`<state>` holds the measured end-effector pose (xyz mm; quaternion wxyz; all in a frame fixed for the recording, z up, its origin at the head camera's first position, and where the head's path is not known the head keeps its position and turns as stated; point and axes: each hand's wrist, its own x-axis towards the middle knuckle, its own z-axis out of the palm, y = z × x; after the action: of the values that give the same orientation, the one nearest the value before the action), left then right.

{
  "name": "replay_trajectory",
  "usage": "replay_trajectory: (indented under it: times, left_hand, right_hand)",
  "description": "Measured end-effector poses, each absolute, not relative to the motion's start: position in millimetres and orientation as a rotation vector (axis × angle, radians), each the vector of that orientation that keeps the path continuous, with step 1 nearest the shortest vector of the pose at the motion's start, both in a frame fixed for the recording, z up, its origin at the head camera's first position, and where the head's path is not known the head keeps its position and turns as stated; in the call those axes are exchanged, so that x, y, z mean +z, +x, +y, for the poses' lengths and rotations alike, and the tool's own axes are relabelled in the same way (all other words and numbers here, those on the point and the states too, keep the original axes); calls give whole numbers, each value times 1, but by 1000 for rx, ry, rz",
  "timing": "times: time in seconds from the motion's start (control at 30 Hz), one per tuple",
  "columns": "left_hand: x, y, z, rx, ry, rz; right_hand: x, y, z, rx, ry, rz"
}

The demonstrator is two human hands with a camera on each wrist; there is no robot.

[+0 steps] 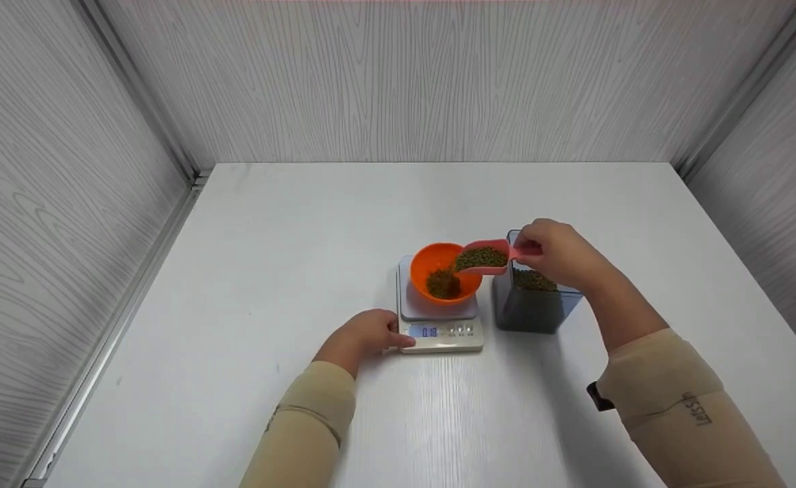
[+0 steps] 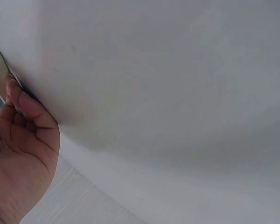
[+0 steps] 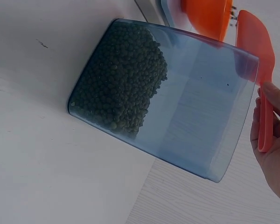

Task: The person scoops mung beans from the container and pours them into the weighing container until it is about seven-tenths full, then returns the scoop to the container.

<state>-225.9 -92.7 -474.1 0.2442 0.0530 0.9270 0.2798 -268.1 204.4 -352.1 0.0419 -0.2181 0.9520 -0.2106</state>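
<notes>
My right hand grips the handle of a pink scoop heaped with small green beans. The scoop's mouth tilts over the rim of an orange bowl, and in the right wrist view a few beans drop between the two. More beans lie in the bowl, which sits on a white digital kitchen scale with a lit display. At the scale's front left corner, my left hand holds the edge, thumb on top and fingers curled at the side.
A translucent blue-grey container, partly filled with green beans, stands right of the scale, under my right hand. The white table is bounded by wood-grain panels at the back and sides.
</notes>
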Motion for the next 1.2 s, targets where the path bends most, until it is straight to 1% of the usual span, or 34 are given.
replay_trajectory:
  times: [0.83, 1.2]
  left_hand:
    - [-474, -226, -94, 777, 148, 2525]
    - [-473, -225, -92, 763, 148, 2523]
  right_hand:
    - [-346, -265, 196, -599, -689, 2921]
    - [-345, -263, 192, -525, -755, 2939]
